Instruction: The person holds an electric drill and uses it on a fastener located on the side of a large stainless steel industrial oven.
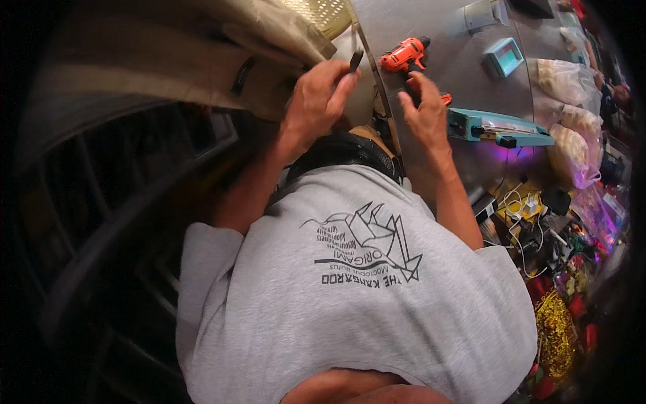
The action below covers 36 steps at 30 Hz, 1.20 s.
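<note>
Up by the top edge of the grey bench [444, 60], the left hand [316, 101] has its grip pinched shut on a small dark tool [355, 62]. The tool pokes up from between the thumb and fingers, right beside a thin metal strip [373, 74] that runs along the edge of the bench. I cannot tell what kind of tool it is, as most of it is hidden in the hand.

The right hand [425, 111] rests on the bench with its fingers loose and spread. It holds nothing. Its fingertips are just beside an orange drill [406, 55] that lies on its side.

The small tool looks light and stiff, so a pinch near its middle should be enough. The drill looks heavier and hard, and I think its fat handle is the best place to grab it.

Above the left hand hangs a big piece of tan cloth [202, 47], soft and floppy. A yellow thing full of tiny holes [323, 13] sits near it.

Further right lies a long teal machine [498, 126] with a dark knob, and a little teal box [506, 56] behind it. Clear bags of pale stuff [568, 81] are stacked past that. Down low there are tangled wires [521, 229] and shiny gold and red bits [555, 330].
</note>
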Each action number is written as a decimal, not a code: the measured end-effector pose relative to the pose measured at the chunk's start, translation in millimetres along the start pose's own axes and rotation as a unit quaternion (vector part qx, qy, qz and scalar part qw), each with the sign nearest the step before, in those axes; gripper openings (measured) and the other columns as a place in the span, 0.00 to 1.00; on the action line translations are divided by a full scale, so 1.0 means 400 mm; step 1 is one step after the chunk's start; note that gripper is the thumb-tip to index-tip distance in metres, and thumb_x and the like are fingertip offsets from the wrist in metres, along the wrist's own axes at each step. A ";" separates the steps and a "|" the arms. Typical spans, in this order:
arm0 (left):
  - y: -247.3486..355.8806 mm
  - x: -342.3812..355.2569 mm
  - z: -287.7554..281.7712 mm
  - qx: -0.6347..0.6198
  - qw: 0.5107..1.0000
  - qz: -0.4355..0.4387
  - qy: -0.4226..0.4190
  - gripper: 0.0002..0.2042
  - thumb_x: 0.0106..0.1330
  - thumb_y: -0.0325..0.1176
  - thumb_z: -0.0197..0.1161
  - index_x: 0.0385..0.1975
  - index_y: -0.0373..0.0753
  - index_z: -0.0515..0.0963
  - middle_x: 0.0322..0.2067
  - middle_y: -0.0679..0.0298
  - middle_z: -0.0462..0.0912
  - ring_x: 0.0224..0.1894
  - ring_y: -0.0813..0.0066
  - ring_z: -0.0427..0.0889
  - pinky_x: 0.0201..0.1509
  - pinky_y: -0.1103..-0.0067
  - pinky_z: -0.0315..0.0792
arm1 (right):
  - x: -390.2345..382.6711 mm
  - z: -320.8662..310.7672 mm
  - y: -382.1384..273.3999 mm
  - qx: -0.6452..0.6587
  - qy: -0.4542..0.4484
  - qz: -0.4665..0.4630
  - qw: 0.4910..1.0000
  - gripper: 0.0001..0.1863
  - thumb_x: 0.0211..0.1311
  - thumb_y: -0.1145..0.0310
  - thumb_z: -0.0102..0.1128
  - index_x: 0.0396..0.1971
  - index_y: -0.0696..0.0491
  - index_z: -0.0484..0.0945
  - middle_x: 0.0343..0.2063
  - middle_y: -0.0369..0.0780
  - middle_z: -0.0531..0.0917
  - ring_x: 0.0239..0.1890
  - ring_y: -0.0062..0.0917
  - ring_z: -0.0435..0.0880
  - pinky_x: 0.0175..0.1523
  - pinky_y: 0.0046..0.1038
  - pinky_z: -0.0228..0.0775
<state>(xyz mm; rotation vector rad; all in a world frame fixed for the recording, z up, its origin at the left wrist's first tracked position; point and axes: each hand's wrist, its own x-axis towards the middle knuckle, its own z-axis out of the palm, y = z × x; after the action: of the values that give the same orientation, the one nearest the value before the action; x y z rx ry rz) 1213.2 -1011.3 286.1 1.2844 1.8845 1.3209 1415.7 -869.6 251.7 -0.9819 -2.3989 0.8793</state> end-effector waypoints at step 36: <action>0.086 -0.004 -0.024 -0.497 0.835 -0.229 -0.056 0.15 0.66 0.35 0.68 0.44 0.47 0.67 0.52 0.55 0.78 0.42 0.82 0.75 0.42 0.85 0.70 | -0.061 -0.013 -0.139 0.246 -0.088 -0.135 0.956 0.24 0.50 0.69 0.72 0.48 0.55 0.75 0.35 0.42 0.84 0.36 0.35 0.85 0.43 0.31 0.76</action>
<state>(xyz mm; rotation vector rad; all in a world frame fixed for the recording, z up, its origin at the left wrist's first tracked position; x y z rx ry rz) 1220.3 -1014.0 321.0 0.3217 1.0013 1.5474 1408.4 -916.0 290.1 -0.3903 -2.2063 1.4074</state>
